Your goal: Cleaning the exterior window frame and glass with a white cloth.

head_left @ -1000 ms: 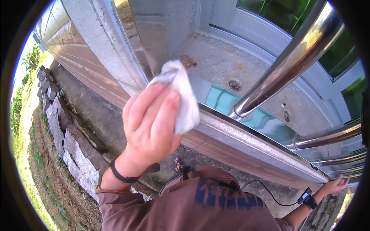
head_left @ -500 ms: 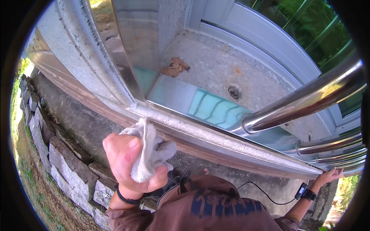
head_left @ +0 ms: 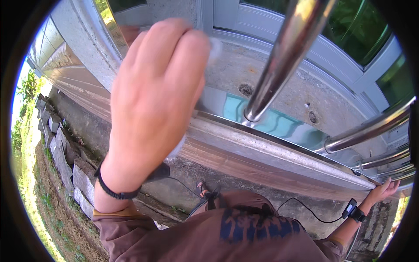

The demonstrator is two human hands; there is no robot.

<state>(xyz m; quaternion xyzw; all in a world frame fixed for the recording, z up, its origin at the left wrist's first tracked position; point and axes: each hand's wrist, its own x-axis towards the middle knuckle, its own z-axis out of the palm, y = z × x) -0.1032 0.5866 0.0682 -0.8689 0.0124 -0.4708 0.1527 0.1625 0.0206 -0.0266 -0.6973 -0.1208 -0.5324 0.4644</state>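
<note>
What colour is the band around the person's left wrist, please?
The band is black; it shows best in the head view.

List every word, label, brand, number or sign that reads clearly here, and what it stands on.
Brown shirt: large dark blue lettering, too skewed and foreshortened to read.
Black device near the right hand: a pale mark, too small to tell whether it is text.
Metal rails and pale ledge: no lettering seen.
Nothing reads clearly.
</note>
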